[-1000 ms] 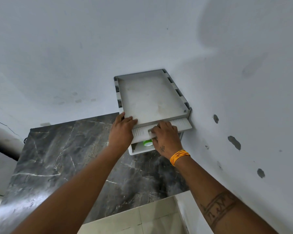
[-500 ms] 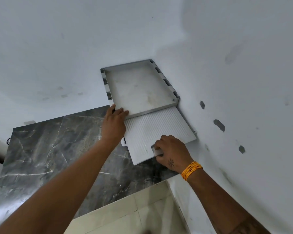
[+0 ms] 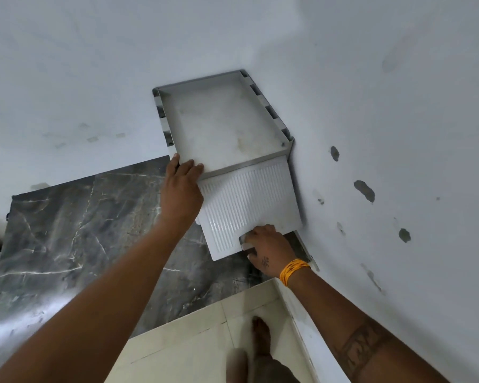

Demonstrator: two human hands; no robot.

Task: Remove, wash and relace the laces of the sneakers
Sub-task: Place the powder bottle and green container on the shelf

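Note:
A grey wall-mounted cabinet (image 3: 221, 120) sits in the corner, its flat top tray bare. Its white ribbed shutter door (image 3: 249, 205) hangs pulled down over the front. My left hand (image 3: 181, 189) rests with straight fingers on the front left edge of the cabinet top. My right hand (image 3: 263, 247) grips the notch handle at the shutter's lower edge, fingers curled round it. No sneakers or laces are in view.
A dark marble counter (image 3: 67, 244) lies below the cabinet on the left. White walls (image 3: 398, 106) meet at the corner, the right one with several chipped spots. Pale floor tiles (image 3: 205, 341) and my bare foot (image 3: 260, 335) show at the bottom.
My right hand has drawn the ribbed shutter down from nearly fully raised to fully lowered, hiding the green thing inside. My left hand stayed on the cabinet edge.

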